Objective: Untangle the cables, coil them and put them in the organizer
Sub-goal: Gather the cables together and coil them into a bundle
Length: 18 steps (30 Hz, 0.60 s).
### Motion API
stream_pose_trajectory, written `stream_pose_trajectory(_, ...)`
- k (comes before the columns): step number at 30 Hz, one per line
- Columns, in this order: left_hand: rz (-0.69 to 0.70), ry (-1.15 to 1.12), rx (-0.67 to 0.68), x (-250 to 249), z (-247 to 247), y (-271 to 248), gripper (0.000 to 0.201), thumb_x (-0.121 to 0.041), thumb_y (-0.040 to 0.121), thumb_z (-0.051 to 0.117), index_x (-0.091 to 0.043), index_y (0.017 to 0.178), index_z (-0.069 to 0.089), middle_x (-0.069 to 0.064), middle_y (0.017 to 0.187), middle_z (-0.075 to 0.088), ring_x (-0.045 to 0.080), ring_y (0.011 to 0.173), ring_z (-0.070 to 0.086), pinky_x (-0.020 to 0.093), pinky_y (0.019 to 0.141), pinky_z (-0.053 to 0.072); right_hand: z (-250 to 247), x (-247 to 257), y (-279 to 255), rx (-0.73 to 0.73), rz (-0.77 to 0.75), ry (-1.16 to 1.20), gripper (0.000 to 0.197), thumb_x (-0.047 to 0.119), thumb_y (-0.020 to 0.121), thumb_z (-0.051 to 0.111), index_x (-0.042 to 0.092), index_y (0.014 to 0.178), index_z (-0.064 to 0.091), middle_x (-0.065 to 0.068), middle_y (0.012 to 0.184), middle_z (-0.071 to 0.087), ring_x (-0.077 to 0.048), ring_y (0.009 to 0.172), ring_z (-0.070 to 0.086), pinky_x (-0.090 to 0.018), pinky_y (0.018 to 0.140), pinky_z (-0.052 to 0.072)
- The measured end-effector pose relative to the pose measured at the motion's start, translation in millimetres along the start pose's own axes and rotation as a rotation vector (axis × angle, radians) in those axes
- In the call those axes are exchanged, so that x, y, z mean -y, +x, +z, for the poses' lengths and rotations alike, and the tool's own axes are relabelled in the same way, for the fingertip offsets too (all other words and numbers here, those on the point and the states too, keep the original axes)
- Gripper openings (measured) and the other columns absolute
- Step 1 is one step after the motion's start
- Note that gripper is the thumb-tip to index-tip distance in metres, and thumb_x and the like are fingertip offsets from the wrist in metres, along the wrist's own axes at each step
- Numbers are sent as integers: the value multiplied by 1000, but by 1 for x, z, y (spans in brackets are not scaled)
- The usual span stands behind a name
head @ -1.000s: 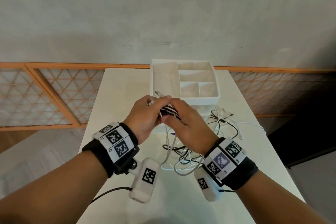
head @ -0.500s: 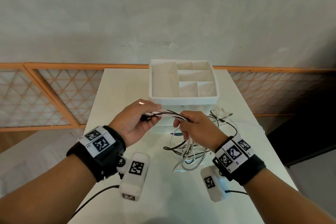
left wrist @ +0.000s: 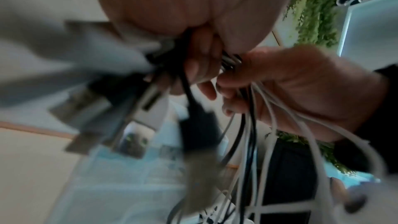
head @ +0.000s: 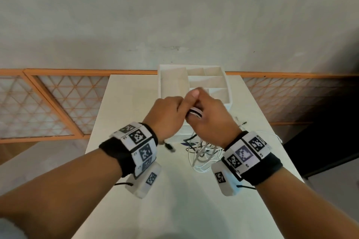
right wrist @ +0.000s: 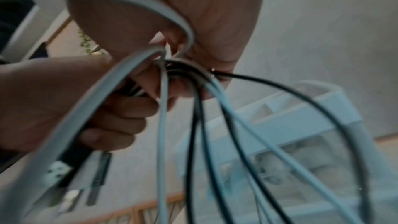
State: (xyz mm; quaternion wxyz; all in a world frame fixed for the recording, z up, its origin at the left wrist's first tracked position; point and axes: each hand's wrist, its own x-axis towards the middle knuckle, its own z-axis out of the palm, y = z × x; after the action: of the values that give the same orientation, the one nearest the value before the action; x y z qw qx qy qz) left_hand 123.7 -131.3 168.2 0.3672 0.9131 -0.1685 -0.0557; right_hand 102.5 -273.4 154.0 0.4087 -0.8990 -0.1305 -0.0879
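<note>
Both hands are raised together in front of the white organizer (head: pixel 172 83), gripping one bundle of black and white cables (head: pixel 194 113). My left hand (head: pixel 167 116) curls round the bundle's left end; USB plugs (left wrist: pixel 137 108) hang below its fingers in the left wrist view. My right hand (head: pixel 210 116) grips the same bundle just to the right, thumb up. Loops of white and black cable (right wrist: pixel 193 125) hang from the right hand down to a loose tangle (head: pixel 202 153) on the table. The organizer's compartments look bare.
The white table (head: pixel 136 103) is narrow, with its left and right edges close to the arms. An orange lattice railing (head: pixel 58 103) runs behind it below a grey wall. More cable ends (head: pixel 240 122) lie at the right of the organizer.
The hands were spread apart along the cables half a second ago; now they have come together again and risen toward the organizer, lifting the bundle and its hanging loops.
</note>
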Motion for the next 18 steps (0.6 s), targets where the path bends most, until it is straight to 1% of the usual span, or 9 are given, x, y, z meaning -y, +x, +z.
stream_pose_trajectory(2,-45,-45,-74,0,-11,3,69,-68,94,31,-14,70,66,-5,52,56,13,48,52,27,52,35,-12,-17,-4,-130,29,-51,24,8,82,70,18,96,54,4,84,65,-10,74,64,-19,61,49)
stream_pose_trajectory(4,-129,-263,-160,5,-26,9,59,-63,93,48,-13,63,59,-7,43,41,11,36,34,23,47,28,-21,-48,-16,-183,168,-220,20,12,82,71,19,84,53,4,81,59,-11,71,56,-19,59,39)
stream_pose_trajectory(6,-164,-545,-214,10,-45,16,53,-59,87,62,-13,63,56,6,54,37,15,38,24,24,49,23,-25,-80,-31,-179,396,-286,16,18,84,67,16,77,52,0,74,58,-20,69,53,-26,58,34)
stream_pose_trajectory(8,-130,-630,-164,11,-53,18,50,-57,84,67,-14,62,55,9,62,36,18,39,22,28,51,21,-31,-99,-40,-165,504,-306,20,26,89,63,12,76,56,-7,73,63,-30,74,58,-31,62,35)
stream_pose_trajectory(11,-73,-231,-116,14,-39,12,56,-56,89,60,-8,61,55,-2,45,38,13,37,32,26,47,25,-56,-96,-36,-377,495,-209,24,32,96,59,20,74,61,-5,74,66,-30,74,63,-37,69,50)
stream_pose_trajectory(13,-87,69,-93,22,-26,9,62,-57,93,53,-3,64,56,2,51,45,18,47,44,29,49,28,-76,-75,-27,-594,408,-11,17,35,95,62,27,82,67,-6,76,68,-22,69,62,-42,68,56)
stream_pose_trajectory(15,-144,139,-110,35,-19,11,64,-58,95,48,-3,62,54,9,58,53,27,59,53,32,54,33,-87,-49,-25,-714,239,44,19,37,90,70,21,81,69,-5,71,66,-11,62,54,-29,60,50)
stream_pose_trajectory(16,-182,113,-154,39,-18,13,65,-59,95,47,-2,64,56,11,60,56,29,62,55,33,57,36,-89,-39,-28,-696,170,44,21,35,89,73,18,77,69,-2,69,65,-7,58,50,-22,55,45)
stream_pose_trajectory(18,-290,-125,-308,40,-25,19,61,-59,93,51,-5,67,60,8,56,57,28,57,53,34,59,39,-84,-40,-38,-479,183,56,28,31,91,71,16,68,64,2,64,61,-5,50,45,-16,46,38)
